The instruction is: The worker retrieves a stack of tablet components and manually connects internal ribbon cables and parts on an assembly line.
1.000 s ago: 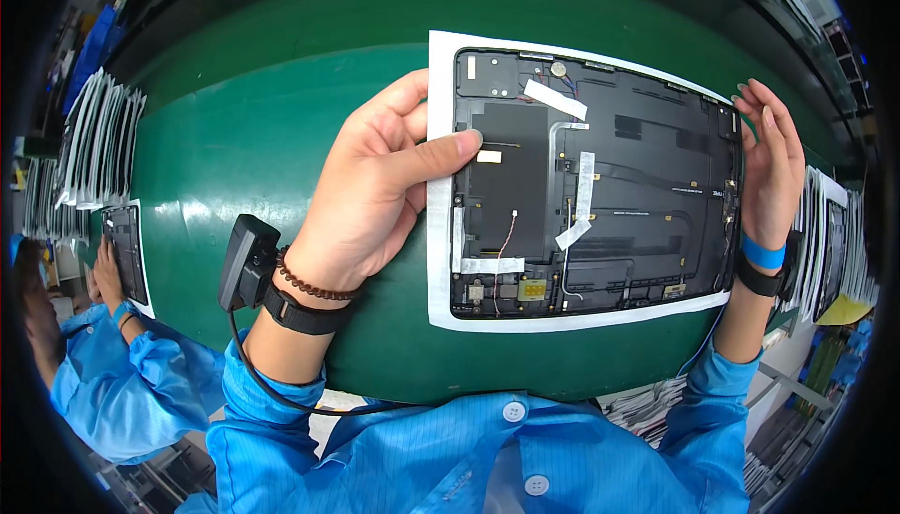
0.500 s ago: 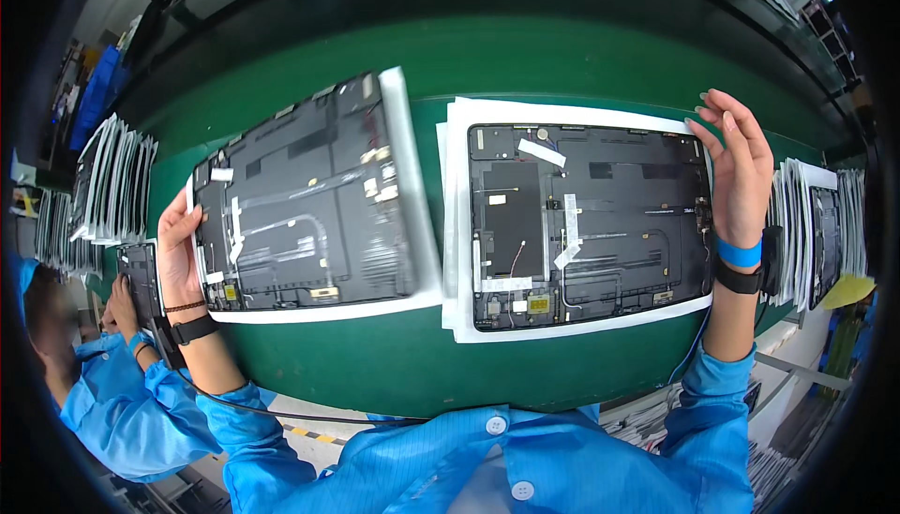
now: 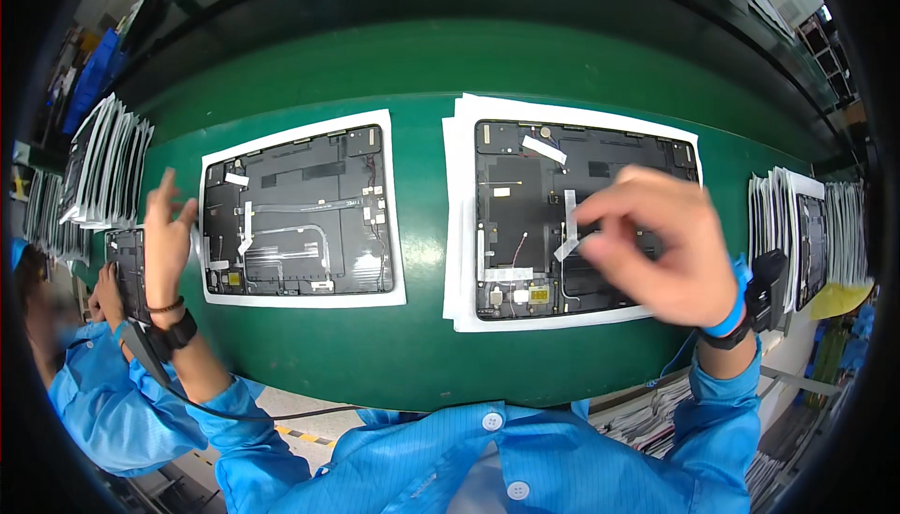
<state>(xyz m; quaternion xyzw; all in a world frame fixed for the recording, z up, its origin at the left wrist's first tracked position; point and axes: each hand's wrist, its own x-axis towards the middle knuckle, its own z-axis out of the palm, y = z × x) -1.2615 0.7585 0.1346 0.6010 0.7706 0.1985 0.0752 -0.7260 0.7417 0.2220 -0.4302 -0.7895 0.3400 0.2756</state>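
The right hand [image 3: 661, 247], fingers loosely curled and holding nothing, hovers over the right panel [image 3: 572, 219] on the green desk [image 3: 422, 345]. The left hand [image 3: 167, 238], released, sits beside the left panel [image 3: 298, 214].

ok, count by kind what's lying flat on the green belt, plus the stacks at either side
Open black panels on white sheets: 2, left panel and right panel
Side stacks of panels: 2, left stack and right stack
Total: 4
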